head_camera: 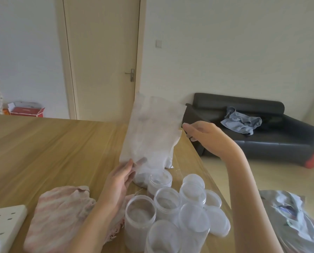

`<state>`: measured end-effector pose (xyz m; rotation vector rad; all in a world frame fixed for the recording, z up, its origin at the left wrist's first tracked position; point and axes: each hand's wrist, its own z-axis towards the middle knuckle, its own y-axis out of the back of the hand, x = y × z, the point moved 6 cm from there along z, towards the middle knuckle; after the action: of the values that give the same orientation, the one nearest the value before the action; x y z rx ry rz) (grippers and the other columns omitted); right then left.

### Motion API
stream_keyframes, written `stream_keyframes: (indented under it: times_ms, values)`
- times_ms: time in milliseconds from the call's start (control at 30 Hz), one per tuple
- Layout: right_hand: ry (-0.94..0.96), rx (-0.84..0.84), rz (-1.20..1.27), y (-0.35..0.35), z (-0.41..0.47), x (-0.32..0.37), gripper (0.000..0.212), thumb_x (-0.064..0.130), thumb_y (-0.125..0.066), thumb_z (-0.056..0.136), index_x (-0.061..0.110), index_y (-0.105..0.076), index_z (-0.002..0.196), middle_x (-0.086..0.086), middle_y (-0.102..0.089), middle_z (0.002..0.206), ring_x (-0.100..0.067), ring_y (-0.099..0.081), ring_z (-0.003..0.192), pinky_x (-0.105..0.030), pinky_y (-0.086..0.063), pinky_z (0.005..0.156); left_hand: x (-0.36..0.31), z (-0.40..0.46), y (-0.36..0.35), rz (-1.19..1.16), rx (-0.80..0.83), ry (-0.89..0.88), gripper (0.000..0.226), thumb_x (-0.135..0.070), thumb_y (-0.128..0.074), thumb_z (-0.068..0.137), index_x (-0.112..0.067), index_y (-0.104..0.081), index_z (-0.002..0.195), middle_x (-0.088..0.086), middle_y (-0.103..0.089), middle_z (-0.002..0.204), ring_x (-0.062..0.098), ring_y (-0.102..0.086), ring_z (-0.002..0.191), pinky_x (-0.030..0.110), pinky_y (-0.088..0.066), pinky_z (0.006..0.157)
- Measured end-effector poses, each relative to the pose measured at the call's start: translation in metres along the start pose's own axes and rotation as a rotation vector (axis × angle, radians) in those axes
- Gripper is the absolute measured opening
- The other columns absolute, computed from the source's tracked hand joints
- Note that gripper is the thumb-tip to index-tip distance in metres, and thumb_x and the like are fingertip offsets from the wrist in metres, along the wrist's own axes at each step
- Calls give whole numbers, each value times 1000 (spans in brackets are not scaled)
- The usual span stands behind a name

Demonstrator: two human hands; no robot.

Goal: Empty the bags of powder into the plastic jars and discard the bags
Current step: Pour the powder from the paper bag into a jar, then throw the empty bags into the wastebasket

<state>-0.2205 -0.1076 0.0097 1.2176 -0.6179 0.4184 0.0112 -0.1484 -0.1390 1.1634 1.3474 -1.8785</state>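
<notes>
While the left hand (118,178) pinches the lower left edge of the translucent bag (150,132) at the frame's centre, its mouth sits down in the open jar (160,181) on the tabletop (43,143), just above the cluster of jars (170,216); the right hand (205,136) hovers beside the bag's right edge, fingers straight, holding nothing. The bag looks thin, limp and light, likely slippery, so the upper corners seem the best hold for shaking out the powder
</notes>
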Motion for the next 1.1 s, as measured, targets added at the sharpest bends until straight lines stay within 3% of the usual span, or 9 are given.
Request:
stream_keyframes:
  times_ms: [133,233,400,533,700,800,900,1000,1100]
  values:
    - [-23,190,-82,-33,-8,2,43,59,-56,88,22,-69,105,6,-70,103,-19,-66,96,-36,-52,90,1,0,-2,2,26,25,26,-40,-57,89,-17,-67,99,3,-71,124,5,-58,125,27,-37,101]
    - [35,233,-26,-54,-17,10,28,39,-63,91,16,-70,105,3,-73,95,-16,-68,89,-31,-54,85,0,-1,-4,-21,30,31,40,-40,-59,89,-13,-70,115,1,-70,126,4,-56,127,27,-36,104]
    - [105,-104,219,-53,-39,10,15,16,-59,93,22,-65,80,11,-69,70,1,-63,66,-9,-45,64,-7,-6,-9,8,19,-14,25,-41,-61,87,-25,-81,86,2,-73,120,6,-65,115,31,-39,102]
    - [56,-352,366,-32,-72,-9,21,17,-49,99,23,-55,80,13,-65,71,-2,-56,63,-16,-45,59,-13,-5,-5,77,-51,-98,35,-35,-51,92,-31,-77,70,-1,-77,105,5,-71,93,35,-43,100]
    - [98,-542,376,6,-129,-23,26,9,-45,100,23,-50,79,17,-60,62,-1,-51,57,-10,-38,53,-39,-11,-18,206,-24,-246,30,-31,-46,98,-25,-71,83,-8,-77,94,8,-68,91,40,-42,100]
    - [113,-584,346,24,-164,-33,24,8,-45,101,21,-51,81,12,-62,65,-5,-53,59,-13,-40,54,-64,-31,-50,419,6,-317,24,-33,-51,98,-37,-73,87,-12,-76,99,8,-66,99,36,-44,96]
    - [126,-642,317,36,-203,-47,24,4,-47,100,18,-53,82,13,-60,66,-2,-51,59,-9,-38,55,-71,-68,-104,551,122,-312,22,-50,-49,89,-41,-69,93,-16,-74,103,0,-66,97,24,-43,84]
    - [89,-662,293,45,-241,-67,26,2,-48,99,20,-53,81,14,-61,71,-4,-51,62,-11,-37,57,-42,-99,-152,633,208,-183,35,-64,-52,83,-37,-66,98,-17,-73,97,1,-67,93,28,-48,85]
    - [34,-712,303,48,-287,-96,32,-1,-49,98,24,-53,78,14,-55,69,-1,-45,61,-10,-33,56,4,-135,-190,671,264,-142,22,-49,-62,92,-29,-66,99,-14,-73,86,0,-66,82,18,-46,76]
